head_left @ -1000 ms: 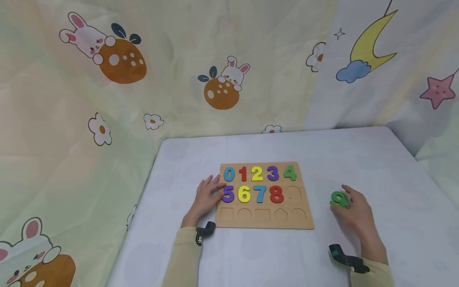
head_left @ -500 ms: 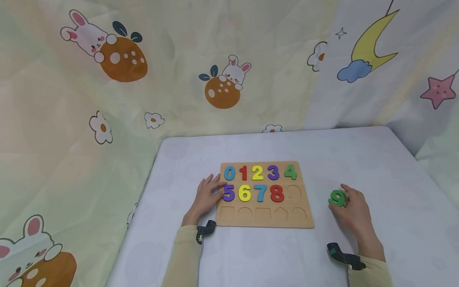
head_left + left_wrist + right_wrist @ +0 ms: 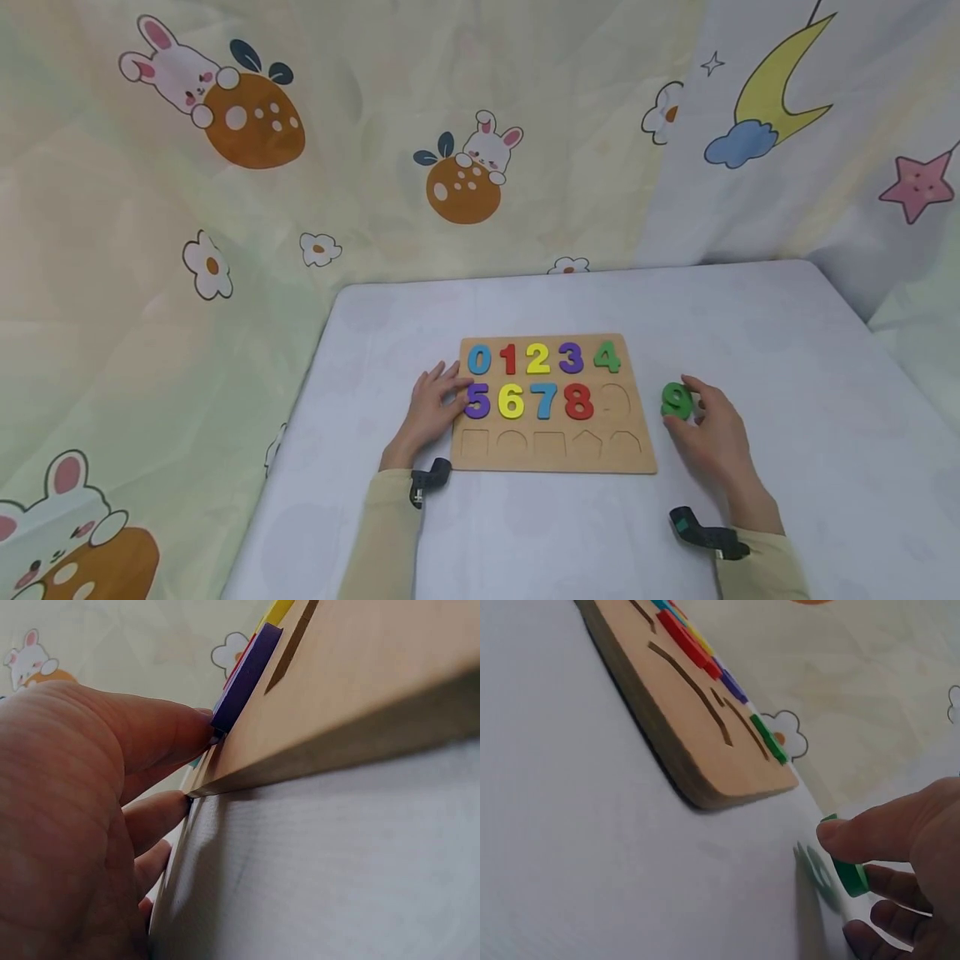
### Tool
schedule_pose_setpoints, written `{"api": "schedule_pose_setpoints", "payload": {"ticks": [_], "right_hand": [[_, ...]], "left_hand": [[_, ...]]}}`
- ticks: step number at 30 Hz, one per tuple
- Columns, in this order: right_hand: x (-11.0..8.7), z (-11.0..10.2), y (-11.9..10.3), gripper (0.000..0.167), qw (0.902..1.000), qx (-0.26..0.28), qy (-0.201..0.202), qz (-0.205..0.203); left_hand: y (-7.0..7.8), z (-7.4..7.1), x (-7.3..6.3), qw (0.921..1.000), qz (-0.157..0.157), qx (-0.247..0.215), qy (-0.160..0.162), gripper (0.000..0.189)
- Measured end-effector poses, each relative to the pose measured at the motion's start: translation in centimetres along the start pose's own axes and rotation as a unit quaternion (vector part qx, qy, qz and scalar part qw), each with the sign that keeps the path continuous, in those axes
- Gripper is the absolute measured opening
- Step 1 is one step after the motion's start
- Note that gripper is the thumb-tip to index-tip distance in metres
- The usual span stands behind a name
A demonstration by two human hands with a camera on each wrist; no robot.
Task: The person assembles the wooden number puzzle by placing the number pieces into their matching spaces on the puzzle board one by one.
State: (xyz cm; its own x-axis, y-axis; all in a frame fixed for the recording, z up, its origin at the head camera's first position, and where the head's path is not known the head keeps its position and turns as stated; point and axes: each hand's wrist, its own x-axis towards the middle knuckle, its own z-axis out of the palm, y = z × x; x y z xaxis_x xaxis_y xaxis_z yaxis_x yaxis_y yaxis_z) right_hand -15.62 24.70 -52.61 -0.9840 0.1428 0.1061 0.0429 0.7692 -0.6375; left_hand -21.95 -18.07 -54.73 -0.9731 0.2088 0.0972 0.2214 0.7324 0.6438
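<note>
A wooden number puzzle board (image 3: 553, 463) lies on the white-covered table, with coloured number pieces 0 to 8 in its two upper rows. My left hand (image 3: 432, 412) rests at the board's left edge, its fingertips touching the board beside the purple 5 (image 3: 477, 401). In the left wrist view, a fingertip meets the side of that purple piece (image 3: 247, 679). Right of the board, my right hand (image 3: 712, 433) pinches the green 9 (image 3: 677, 401) between thumb and fingers. The right wrist view shows the green 9 (image 3: 849, 874) tilted on edge above the table, its shadow below.
Right of the red 8 (image 3: 578, 402) is a bare recess (image 3: 617, 402). Shape outlines run along the board's bottom row. Each wrist wears a black camera mount (image 3: 429, 481). A printed cloth backdrop (image 3: 360, 192) stands behind the table (image 3: 525, 533).
My right hand has moved left with the green 9, closer to the board, and the 9 now stands more upright in the head view. My left hand stays in place.
</note>
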Motion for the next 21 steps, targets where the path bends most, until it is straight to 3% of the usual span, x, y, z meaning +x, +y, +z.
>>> {"api": "schedule_pose_setpoints", "payload": {"ticks": [8, 21], "right_hand": [[0.1, 1.8, -2.0, 0.067, 0.9972, 0.03, -0.048, -0.049], [0.8, 3.3, -2.8, 0.063, 0.9926, 0.058, -0.073, -0.078]], "left_hand": [[-0.1, 0.0, 0.1, 1.0, -0.003, 0.0, -0.006, 0.032], [-0.2, 0.1, 0.3, 1.0, -0.002, -0.001, -0.003, 0.032]]}}
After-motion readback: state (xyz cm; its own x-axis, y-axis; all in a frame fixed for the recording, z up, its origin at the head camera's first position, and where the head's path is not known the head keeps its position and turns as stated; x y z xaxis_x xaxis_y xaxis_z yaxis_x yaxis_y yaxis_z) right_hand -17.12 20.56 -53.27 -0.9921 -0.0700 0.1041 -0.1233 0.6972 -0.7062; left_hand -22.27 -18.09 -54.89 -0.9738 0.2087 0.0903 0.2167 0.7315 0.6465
